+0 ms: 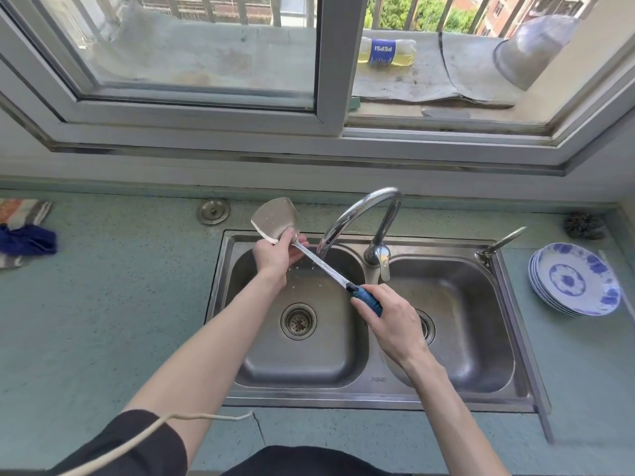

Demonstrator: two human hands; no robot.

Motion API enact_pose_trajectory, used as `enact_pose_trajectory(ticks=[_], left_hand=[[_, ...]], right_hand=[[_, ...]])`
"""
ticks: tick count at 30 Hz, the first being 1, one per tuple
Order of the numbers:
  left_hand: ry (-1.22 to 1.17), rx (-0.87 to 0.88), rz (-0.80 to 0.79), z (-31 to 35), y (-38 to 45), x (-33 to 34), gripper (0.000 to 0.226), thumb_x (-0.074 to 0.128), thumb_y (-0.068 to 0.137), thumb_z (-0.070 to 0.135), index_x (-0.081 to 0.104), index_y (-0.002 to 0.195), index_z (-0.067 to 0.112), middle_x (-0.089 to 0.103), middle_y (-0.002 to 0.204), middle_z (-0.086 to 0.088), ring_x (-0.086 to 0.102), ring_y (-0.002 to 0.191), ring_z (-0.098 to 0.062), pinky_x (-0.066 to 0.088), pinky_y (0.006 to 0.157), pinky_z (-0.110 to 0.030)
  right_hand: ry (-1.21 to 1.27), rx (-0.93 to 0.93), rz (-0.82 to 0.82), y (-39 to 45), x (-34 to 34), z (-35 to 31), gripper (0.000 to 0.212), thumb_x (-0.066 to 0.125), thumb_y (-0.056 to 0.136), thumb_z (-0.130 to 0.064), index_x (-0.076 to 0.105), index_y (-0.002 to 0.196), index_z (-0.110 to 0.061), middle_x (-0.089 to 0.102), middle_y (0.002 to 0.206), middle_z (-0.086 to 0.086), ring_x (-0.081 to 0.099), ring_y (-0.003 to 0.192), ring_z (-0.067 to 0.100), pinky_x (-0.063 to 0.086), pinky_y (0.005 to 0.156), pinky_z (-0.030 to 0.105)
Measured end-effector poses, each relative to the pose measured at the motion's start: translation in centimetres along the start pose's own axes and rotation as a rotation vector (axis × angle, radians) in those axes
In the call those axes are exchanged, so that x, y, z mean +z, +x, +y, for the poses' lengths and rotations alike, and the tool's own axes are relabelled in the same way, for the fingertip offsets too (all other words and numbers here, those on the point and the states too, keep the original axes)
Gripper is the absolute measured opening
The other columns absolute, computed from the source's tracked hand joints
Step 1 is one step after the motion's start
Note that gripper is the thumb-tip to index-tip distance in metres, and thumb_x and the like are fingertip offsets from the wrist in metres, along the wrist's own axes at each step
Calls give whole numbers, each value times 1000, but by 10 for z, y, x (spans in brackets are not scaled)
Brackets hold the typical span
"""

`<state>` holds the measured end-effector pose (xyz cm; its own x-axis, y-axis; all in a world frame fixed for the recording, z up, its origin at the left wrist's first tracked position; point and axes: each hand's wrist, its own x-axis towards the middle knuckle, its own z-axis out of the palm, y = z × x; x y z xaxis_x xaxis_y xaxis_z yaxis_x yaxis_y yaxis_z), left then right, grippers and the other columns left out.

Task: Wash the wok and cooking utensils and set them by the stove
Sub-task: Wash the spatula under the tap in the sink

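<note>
While the right hand (395, 324) wraps its grip around the blue handle, the left hand (276, 254) pinches the neck of the spatula (275, 219), keeping it slanted over the left basin of the sink (378, 395), probably so drops fall inside

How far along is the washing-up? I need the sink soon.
Done: nothing can be confirmed; no wok or stove is in view. In hand: the spatula is over the left basin, right hand gripping its blue handle, left hand holding the neck below the blade, beside the faucet. Left: finishing it, the wok, and setting everything by the stove.
</note>
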<state>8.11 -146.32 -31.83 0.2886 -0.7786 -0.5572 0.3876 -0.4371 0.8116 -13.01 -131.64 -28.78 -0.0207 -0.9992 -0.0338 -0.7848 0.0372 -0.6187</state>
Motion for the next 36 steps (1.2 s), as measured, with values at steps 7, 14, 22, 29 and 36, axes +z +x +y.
enact_pose_trajectory(ticks=[7, 14, 22, 29, 36], left_hand=[[139, 44, -53, -27, 3, -13, 38, 55, 104, 16, 61, 103, -21, 68, 96, -23, 72, 85, -26, 61, 66, -25], [115, 52, -125, -41, -21, -5, 30, 72, 85, -7, 65, 114, 1, 75, 101, -14, 76, 87, -26, 64, 74, -34], [460, 208, 65, -42, -15, -12, 37, 53, 103, 36, 66, 89, 4, 73, 87, -9, 69, 81, -26, 58, 75, -40], [881, 295, -23, -26, 1, -20, 50, 91, 60, 46, 70, 99, 23, 68, 91, 8, 64, 87, -14, 52, 77, -30], [662, 215, -71, -32, 10, -13, 45, 84, 69, 53, 66, 58, 13, 54, 55, 12, 46, 58, -12, 35, 56, -28]], right_hand=[[-57, 104, -80, -4, -30, 20, 20, 65, 95, -48, 69, 110, -35, 68, 99, -16, 63, 90, 12, 53, 77, 37], [-378, 181, -239, 6, -48, 20, 44, 44, 96, -71, 63, 95, -31, 66, 87, -10, 63, 80, 21, 54, 72, 36], [-429, 156, -234, 8, -44, 14, 51, 44, 98, -67, 61, 81, -23, 61, 72, -4, 58, 72, 26, 47, 62, 34], [-559, 53, -199, -5, -42, 22, 53, 42, 95, -74, 67, 87, -28, 67, 80, -9, 63, 75, 19, 53, 63, 34], [-500, 129, -179, -14, -45, 30, 53, 41, 95, -75, 65, 85, -28, 66, 79, -9, 63, 77, 21, 52, 64, 35]])
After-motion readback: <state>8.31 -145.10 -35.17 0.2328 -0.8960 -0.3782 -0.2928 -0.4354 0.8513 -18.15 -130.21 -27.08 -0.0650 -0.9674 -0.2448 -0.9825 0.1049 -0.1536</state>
